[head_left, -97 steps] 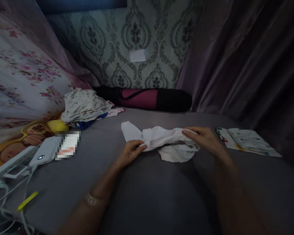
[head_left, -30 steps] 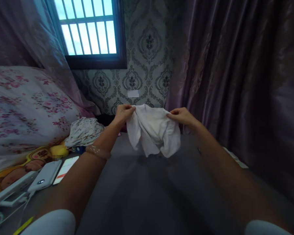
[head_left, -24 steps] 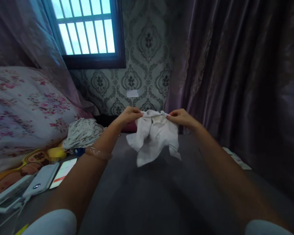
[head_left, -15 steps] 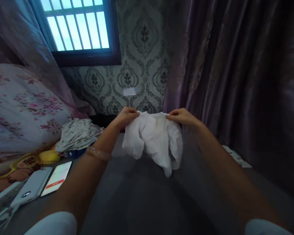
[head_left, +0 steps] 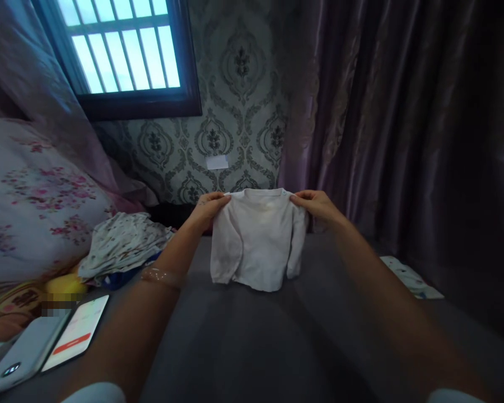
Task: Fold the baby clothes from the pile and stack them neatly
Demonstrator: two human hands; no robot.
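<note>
A small white long-sleeved baby shirt hangs spread out in the air above the grey bed surface. My left hand pinches its left shoulder and my right hand pinches its right shoulder, both held out at arm's length. The sleeves hang down at either side and the hem hovers just over the bed. A clear bangle sits on my left wrist.
A pile of patterned clothes lies at the left by a floral quilt. A phone and a power bank rest at the lower left. Folded garments lie at the right by dark curtains.
The shirt was lifted from the bed, shaken and pulled straight; it now hangs flat and spread between my hands. The view has tilted up slightly toward the window.
</note>
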